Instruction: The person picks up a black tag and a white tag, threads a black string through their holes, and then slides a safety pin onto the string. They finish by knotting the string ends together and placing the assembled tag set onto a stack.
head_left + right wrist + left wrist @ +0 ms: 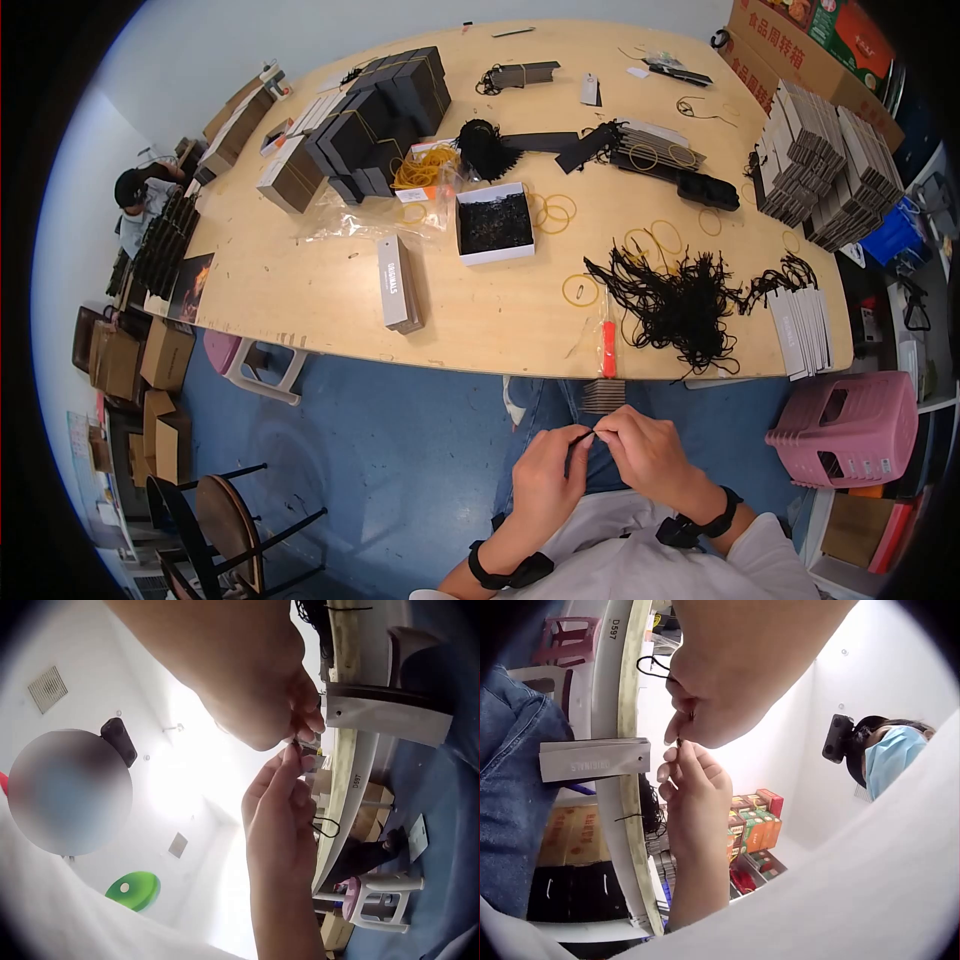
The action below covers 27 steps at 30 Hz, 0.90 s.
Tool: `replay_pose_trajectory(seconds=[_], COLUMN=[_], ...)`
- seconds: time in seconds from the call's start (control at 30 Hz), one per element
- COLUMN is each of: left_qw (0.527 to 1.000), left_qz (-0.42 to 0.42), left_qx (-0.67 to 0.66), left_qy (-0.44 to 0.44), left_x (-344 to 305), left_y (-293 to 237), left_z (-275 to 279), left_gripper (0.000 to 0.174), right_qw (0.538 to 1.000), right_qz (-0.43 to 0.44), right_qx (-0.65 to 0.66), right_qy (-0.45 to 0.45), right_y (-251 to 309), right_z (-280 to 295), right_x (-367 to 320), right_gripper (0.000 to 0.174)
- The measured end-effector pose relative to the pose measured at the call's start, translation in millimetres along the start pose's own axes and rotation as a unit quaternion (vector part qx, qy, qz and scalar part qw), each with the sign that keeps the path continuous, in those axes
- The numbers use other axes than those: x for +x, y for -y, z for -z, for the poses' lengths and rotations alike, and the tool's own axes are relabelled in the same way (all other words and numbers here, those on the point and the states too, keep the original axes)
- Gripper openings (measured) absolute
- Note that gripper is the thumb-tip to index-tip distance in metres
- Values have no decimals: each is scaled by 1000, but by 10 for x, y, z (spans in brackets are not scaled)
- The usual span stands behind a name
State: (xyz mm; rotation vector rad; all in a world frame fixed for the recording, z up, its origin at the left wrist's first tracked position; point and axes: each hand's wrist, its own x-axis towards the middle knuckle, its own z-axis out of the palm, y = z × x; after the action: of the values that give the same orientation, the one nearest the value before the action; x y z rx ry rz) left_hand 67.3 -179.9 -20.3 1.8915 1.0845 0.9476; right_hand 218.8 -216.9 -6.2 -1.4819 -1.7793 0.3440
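Note:
Both hands meet just in front of the table edge. My left hand [545,472] pinches a thin black cord between thumb and finger, and a loop of the cord [654,667] sticks out beside it in the left wrist view. Fingertips of my right hand [645,455] pinch the cord close to the left ones, nearly touching. Just beyond the hands, a stack of grey tags [604,396] stands at the table edge; its front tag [592,761] reads ORIGINALS and has a small hole. The fingertips partly hide the cord.
On the table [480,340] are a tangle of black cords [685,305], a white box of small black pieces [495,222], rubber bands, an upright tag stack [399,285] and corded tags [800,330]. A pink stool [850,430] stands right; a chair [225,520] left.

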Motion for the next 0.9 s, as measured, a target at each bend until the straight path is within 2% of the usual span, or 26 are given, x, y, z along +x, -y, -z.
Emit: replay_pose_trajectory(seconds=[0.07,0.17,0.3,0.37,0.4,0.47,0.5,0.57,0.67,0.77,0.9], left_qw=[996,994,995,978,978,923,923,876,857,860,859], left_qz=[-54,-83,-74,108,109,171,171,194,208,201,202], left_qx=[67,73,63,-88,-88,-302,-302,-400,-438,-438,-442], left_qy=[-3,-4,37,157,157,165,165,185,172,168,161], left_x=[6,5,-9,-17,-34,-80,-82,-82,-81,-83,-89], left_y=[-8,-6,-11,-23,9,116,138,166,152,137,120], left_z=[0,3,77,136,127,92,94,109,123,133,120], left_gripper=[10,13,9,4,4,6,6,7,8,7,7], right_qw=[999,999,997,992,992,985,985,983,984,992,994], right_qz=[-9,-6,-13,-20,-20,-29,-29,-17,-18,26,54], right_qx=[-9,-8,17,67,67,84,84,110,113,80,49], right_qy=[32,47,78,107,107,148,149,146,139,94,76], right_y=[-4,-5,-22,-38,-29,-4,-12,-27,-23,-1,3], right_z=[21,56,122,157,182,234,233,222,214,190,195], right_x=[6,25,55,70,82,100,97,82,56,50,34], right_gripper=[11,10,10,9,9,8,8,7,9,11,14])
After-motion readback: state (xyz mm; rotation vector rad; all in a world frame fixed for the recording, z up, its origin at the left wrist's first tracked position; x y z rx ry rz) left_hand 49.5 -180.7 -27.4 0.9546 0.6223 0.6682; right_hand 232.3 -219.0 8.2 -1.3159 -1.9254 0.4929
